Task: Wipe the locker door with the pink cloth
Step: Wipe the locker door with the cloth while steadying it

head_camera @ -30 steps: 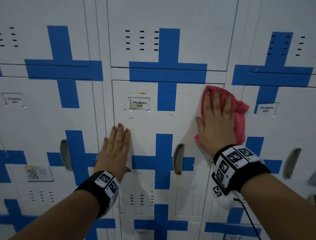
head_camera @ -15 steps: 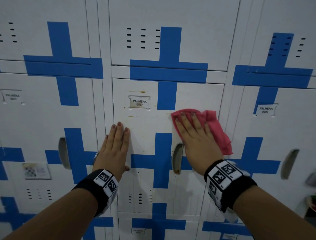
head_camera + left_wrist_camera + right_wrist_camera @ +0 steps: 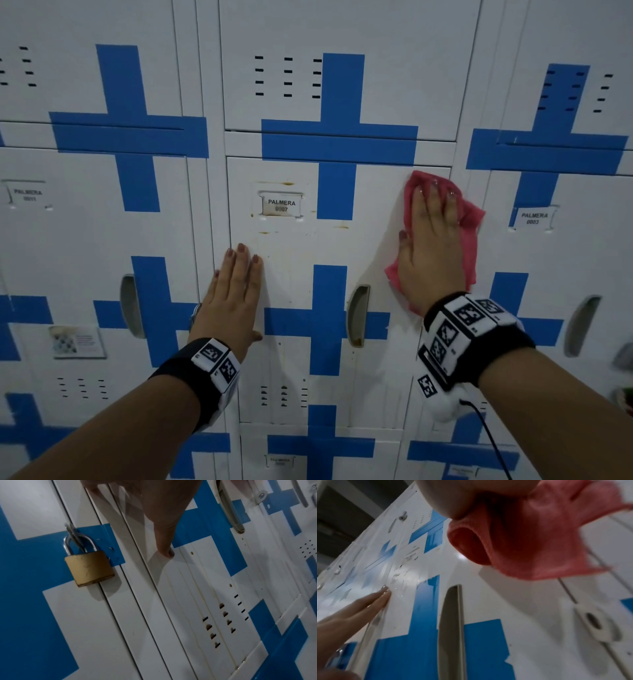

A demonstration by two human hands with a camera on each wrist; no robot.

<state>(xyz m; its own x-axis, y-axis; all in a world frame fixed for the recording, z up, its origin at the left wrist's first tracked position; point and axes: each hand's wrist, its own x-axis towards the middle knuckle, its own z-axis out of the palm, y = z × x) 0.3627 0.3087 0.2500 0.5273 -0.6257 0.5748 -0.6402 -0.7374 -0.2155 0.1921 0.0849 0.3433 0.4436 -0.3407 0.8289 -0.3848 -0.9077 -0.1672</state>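
The middle locker door (image 3: 301,260) is white with blue crosses, brownish stains and a label reading PALMERA 0007 (image 3: 281,205). My right hand (image 3: 432,240) lies flat with straight fingers on the pink cloth (image 3: 469,233), pressing it against the door's upper right corner. The cloth (image 3: 530,536) hangs bunched under the palm in the right wrist view. My left hand (image 3: 236,291) lies flat and open against the door's left edge, below the label, holding nothing. Its thumb (image 3: 165,547) touches the door in the left wrist view.
A recessed handle (image 3: 358,315) sits at the door's right side, below the cloth. Neighbouring lockers flank it, labelled on the left (image 3: 27,195) and right (image 3: 532,218). A brass padlock (image 3: 87,568) hangs on the left locker's hasp. Vent slots (image 3: 284,395) pierce the door's lower part.
My right hand has swept the pink cloth from the door's middle up and to the right, back to the upper right corner. The left hand has stayed flat in place.
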